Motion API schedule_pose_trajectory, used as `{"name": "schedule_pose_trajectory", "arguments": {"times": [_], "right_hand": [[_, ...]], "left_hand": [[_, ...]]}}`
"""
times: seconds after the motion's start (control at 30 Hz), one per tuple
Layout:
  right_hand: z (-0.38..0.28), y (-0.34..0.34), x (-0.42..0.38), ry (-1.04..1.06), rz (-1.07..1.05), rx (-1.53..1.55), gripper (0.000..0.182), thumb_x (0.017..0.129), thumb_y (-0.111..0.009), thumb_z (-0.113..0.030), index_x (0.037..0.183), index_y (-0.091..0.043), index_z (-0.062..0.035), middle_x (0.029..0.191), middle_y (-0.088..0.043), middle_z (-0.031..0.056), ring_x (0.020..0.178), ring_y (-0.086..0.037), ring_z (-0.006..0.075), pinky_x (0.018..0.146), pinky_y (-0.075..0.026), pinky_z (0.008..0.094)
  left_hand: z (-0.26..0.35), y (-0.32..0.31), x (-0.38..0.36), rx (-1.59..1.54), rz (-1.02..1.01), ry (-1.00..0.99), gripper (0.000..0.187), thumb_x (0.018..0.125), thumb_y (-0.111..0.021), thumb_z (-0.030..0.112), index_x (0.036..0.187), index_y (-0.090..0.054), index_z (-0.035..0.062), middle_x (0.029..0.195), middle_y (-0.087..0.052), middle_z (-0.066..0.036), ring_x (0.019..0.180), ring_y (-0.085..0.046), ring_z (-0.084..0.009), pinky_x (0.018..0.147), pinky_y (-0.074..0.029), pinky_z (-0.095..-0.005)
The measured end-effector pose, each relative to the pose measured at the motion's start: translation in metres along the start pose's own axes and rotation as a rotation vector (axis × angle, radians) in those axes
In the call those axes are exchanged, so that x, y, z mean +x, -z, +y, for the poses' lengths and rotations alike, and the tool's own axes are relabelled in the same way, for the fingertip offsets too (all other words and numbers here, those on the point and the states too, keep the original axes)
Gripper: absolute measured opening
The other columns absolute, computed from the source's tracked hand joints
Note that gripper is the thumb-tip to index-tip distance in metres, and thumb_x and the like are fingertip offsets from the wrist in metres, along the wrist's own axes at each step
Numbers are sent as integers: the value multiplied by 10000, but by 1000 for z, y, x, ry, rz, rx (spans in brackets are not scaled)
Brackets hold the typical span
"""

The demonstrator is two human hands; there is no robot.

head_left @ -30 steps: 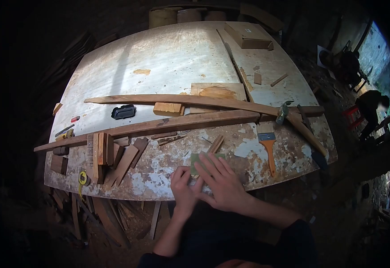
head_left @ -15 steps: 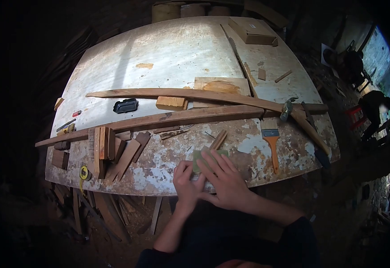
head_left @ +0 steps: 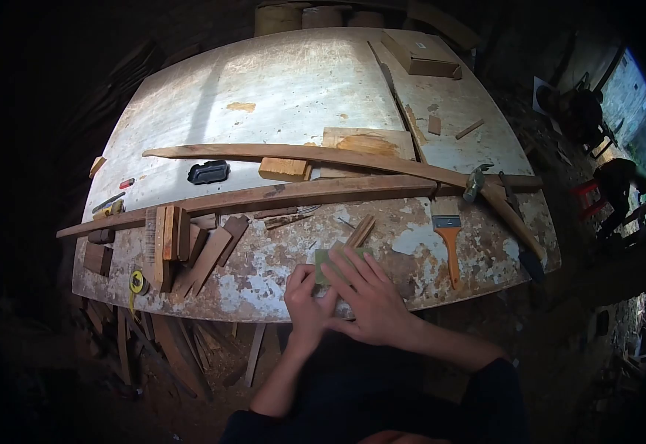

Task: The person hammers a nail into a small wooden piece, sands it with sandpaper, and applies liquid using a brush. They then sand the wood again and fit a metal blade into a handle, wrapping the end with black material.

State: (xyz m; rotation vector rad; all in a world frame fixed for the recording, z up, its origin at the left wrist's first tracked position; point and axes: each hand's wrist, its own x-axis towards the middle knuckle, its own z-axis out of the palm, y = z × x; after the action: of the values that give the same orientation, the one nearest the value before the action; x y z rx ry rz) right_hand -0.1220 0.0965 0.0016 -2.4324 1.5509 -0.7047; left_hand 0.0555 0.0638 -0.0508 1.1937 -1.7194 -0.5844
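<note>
Two hands [head_left: 345, 300] on flat green sheet [head_left: 324, 260]

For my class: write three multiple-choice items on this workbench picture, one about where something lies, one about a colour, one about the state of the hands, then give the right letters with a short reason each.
1. Where does the paintbrush lie?
A. right of the hands
B. far left edge
C. on the floor

2. What colour is the small sheet under the hands?
A. red
B. green
C. blue

3. How does the right hand stand?
A. raised in the air
B. gripping the hammer
C. pressed flat on the sheet

Answers: 1 A, its orange handle points toward the table's near edge, right of both hands. 2 B, green shows past the fingers. 3 C, it lies spread on the sheet, the left hand beside it.
</note>
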Motion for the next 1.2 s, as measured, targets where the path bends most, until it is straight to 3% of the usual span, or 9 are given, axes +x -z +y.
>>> {"name": "schedule_pose_trajectory", "arguments": {"times": [0.17, 0.3, 0.43, 0.57, 0.7, 0.83, 0.97, 1.1, 1.2], "right_hand": [[32, -11, 13, -161, 79, -116, 808, 1045, -617, -587, 1590, -502, -2, 1676, -436, 262, 1582, -372, 454, 1289, -285, 615], [-2, -2, 0, 47, -30, 23, 828, 1054, -604, -592, 1621, -457, -7, 1692, -418, 254, 1585, -363, 460, 1290, -277, 615], [24, -6, 7, -191, 57, -210, 853, 1042, -598, -627, 1624, -458, -20, 1693, -417, 255, 1585, -367, 457, 1299, -258, 603], [2, 2, 0, 13, -7, -50, 876, 1027, -599, -644, 1569, -501, 37, 1643, -455, 300, 1550, -405, 480, 1287, -279, 614], [22, -11, 6, -152, 80, -171, 866, 1028, -608, -631, 1595, -483, 12, 1653, -454, 282, 1572, -377, 473, 1291, -276, 610], [11, 0, 4, 12, -48, -60, 861, 1061, -567, -609, 1641, -412, 7, 1705, -373, 282, 1586, -336, 495, 1292, -272, 611], [23, -11, 7, -132, 89, -156, 851, 1035, -603, -637, 1589, -498, 0, 1662, -455, 254, 1576, -381, 451, 1288, -286, 611], [19, -4, 5, 2, -9, -75, 882, 1042, -592, -622, 1645, -414, -4, 1694, -394, 276, 1569, -364, 495, 1291, -279, 613], [30, -10, 4, -131, 39, -130, 887, 1034, -592, -639, 1644, -423, -17, 1712, -385, 250, 1587, -348, 477, 1294, -274, 604]], "left_hand": [[8, -4, -1, 3, 49, -29, 290, 800, -895, 80, 1071, -806, 24, 954, -702, -106, 877, -677, -311, 828, -515, -415], [-1, 0, -1, 8, 1, -4, 284, 809, -898, 94, 1069, -806, 24, 945, -704, -102, 876, -677, -308, 844, -508, -410], [8, -5, 4, 15, 48, -28, 299, 804, -909, 115, 1070, -806, 24, 950, -707, -96, 884, -678, -303, 856, -505, -411], [0, -3, 3, 14, 46, -45, 318, 791, -917, 122, 1071, -802, 25, 973, -712, -93, 903, -681, -299, 863, -503, -413], [4, -6, 2, 31, 68, -106, 330, 785, -921, 122, 1078, -802, 30, 987, -712, -96, 915, -683, -302, 870, -503, -417], [0, -2, 1, 28, 40, -51, 335, 777, -927, 120, 1074, -802, 28, 980, -711, -97, 914, -683, -308, 873, -504, -422], [2, -8, 2, 25, 64, -63, 318, 791, -921, 111, 1072, -801, 23, 969, -710, -97, 910, -682, -305, 869, -503, -418], [4, -5, 2, -6, 51, -8, 286, 813, -908, 100, 1067, -803, 23, 963, -709, -97, 908, -683, -301, 869, -503, -416], [8, -6, 3, 17, 68, -75, 277, 818, -905, 103, 1066, -807, 31, 958, -706, -96, 905, -681, -302, 869, -504, -418]]}}
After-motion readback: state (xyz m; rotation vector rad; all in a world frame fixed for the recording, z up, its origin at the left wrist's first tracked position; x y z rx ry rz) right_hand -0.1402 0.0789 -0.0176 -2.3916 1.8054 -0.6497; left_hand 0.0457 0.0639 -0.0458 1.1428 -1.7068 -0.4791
